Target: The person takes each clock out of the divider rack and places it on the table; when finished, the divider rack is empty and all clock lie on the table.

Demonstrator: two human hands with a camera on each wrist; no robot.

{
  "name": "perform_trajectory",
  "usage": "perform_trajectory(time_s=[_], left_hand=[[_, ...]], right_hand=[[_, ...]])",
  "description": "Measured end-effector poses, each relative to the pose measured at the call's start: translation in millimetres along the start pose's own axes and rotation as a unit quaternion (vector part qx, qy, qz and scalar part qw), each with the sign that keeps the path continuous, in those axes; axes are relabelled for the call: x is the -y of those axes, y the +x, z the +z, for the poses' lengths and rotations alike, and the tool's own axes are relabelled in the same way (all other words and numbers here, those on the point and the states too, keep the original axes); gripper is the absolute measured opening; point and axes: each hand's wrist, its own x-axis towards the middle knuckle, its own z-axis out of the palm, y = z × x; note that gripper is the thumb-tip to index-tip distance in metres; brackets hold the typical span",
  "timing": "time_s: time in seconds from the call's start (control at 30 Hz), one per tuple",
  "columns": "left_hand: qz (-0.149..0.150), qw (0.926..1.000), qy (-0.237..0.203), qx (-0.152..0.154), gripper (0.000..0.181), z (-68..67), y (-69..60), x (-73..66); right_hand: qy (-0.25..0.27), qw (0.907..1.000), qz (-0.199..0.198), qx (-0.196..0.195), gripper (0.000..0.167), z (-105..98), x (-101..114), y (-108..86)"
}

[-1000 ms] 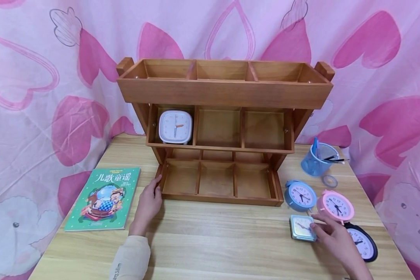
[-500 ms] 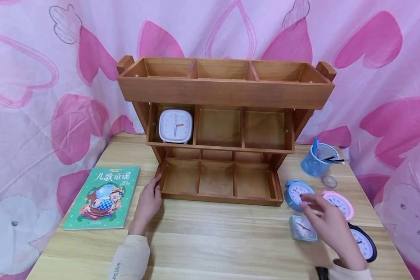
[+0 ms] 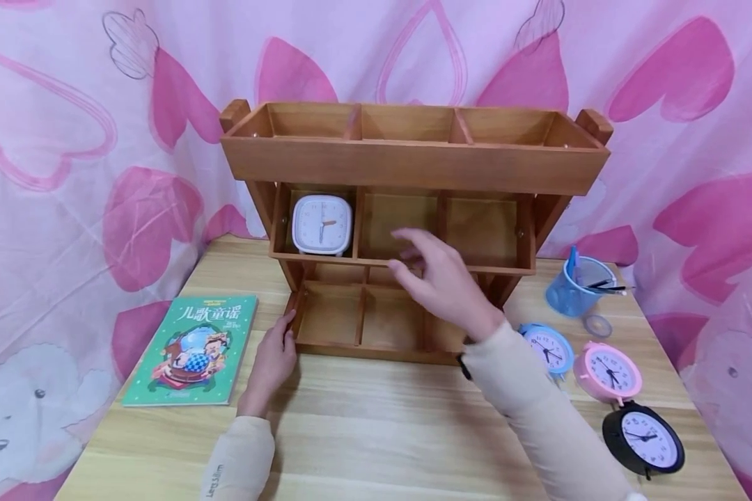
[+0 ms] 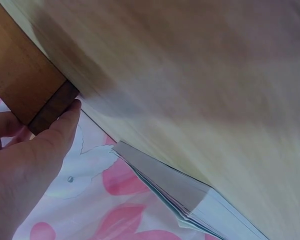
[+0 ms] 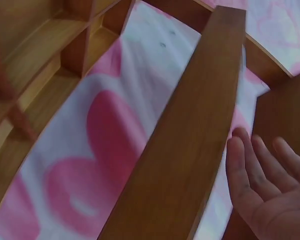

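A brown wooden rack [image 3: 413,167] with three tiers of compartments stands in the middle of the table. My left hand [image 3: 272,362] grips the lower left end of the rack; in the left wrist view, thumb and finger lie around the wooden corner [image 4: 54,107]. My right hand [image 3: 435,275] hovers before the middle tier, fingers slightly bent and holding nothing. A white square alarm clock [image 3: 322,224] sits in the middle tier's left compartment. On the right are a blue clock [image 3: 548,350], a pink clock [image 3: 609,372] and a black clock [image 3: 644,438]. The small teal clock is hidden behind my right sleeve.
A green children's book [image 3: 191,351] lies left of the rack. A blue mesh pen cup [image 3: 579,287] with pens stands at the right rear, beside a roll of clear tape [image 3: 597,325]. A pink heart-patterned curtain [image 3: 182,209] surrounds the table [image 3: 376,424].
My right hand has left the teal clock, passed over the blue clock and moved left and up to the middle tier. My left hand has stayed on the rack.
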Motion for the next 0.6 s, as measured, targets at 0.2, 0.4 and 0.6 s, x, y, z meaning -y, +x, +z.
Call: perform_trajectory(time_s=[0.2,0.4,0.6], left_hand=[[0.007,0.9998,-0.011,-0.012,0.046,1.0,-0.9,1.1],[0.011,0.9996,-0.018,-0.02,0.045,3.7,-1.3,3.1],[0.028,0.9989,-0.014,-0.035,0.044,4.3,-0.7,3.2]], right_hand=[[-0.055,0.9978,0.012,0.036,0.063,33.2,2.1,51.8],[-0.101,0.9921,0.038,0.063,0.08,54.2,1.1,77.6],[-0.144,0.9837,0.079,0.073,0.096,64.4,5.2,92.0]])
